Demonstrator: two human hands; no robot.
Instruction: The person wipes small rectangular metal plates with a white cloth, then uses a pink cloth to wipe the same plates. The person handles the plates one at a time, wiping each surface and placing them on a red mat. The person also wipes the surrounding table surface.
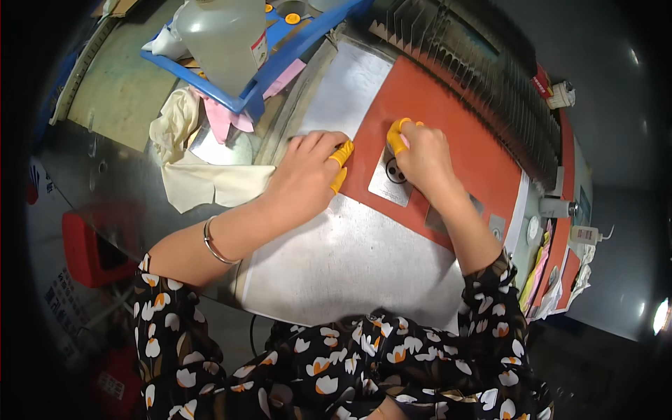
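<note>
A silvery rectangular plate (387, 183) with a round black design and fine print lies on the red-orange mat (448, 112). Over its upper part is my right hand (427, 157), fingers curled and closed, with yellow finger cots. A bit of pink cloth (404, 141) shows between those fingers; most of it is hidden. My left hand (301, 171) rests palm down at the mat's left edge, fingers stretched out, with yellow cots on the thumb and index finger. Partly under my right forearm are further small metallic plates (498, 225).
Beneath the mat is a metal work surface (336, 259). A black slotted rack (483, 84) lines the far right. At upper left stands a blue tray (241, 105) with a translucent jug (220, 42). Cream cloths (217, 185) lie beside my left forearm; a squeeze bottle (586, 235) is at right.
</note>
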